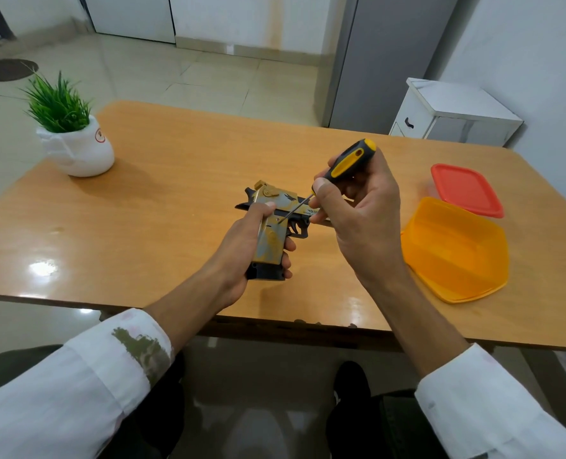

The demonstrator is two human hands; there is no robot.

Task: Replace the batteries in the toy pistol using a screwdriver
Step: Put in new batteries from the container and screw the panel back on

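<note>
A gold, grey and black toy pistol [271,240] hovers over the wooden table [175,200], grip towards me and barrel pointing right. My left hand [241,250] grips its handle, thumb lying along the upper side. My right hand [357,213] holds a screwdriver [347,164] with a black and yellow handle. The thin shaft slants down and left, and its tip sits on a small screw in the pistol's side just above the grip. My right hand hides the front of the barrel. No batteries are visible.
An open orange plastic container [457,253] sits at the right of the table, with its red lid [467,190] just behind it. A white pot with a green plant [72,137] stands at the far left. A white cabinet [453,114] is beyond the table's far right edge.
</note>
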